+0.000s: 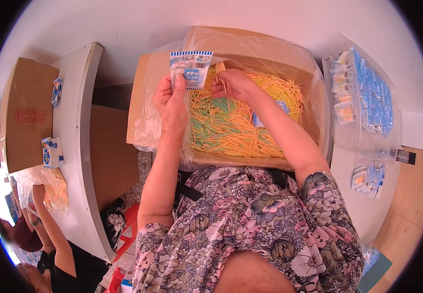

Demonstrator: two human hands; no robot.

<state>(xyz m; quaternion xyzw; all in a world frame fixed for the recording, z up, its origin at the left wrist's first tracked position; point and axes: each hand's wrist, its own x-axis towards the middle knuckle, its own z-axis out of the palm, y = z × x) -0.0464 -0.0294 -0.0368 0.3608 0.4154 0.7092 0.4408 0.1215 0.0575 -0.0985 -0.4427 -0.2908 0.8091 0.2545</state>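
Note:
My left hand holds a small blue-and-white packet upright, thumb across its front and fingers behind. Close to its right, my right hand is closed on a small bunch of thin sticks, pale orange and yellow. Both hands are over a cardboard box lined with clear plastic. Thin sticks in orange, yellow and green fill it in a loose heap. Another blue-and-white packet lies on the heap, partly hidden by my right forearm.
At right, a clear plastic bin holds many filled packets; more packets lie before it. A white table at left carries a carton and packet stacks. Another person's arm reaches toward a stick-filled plastic bag.

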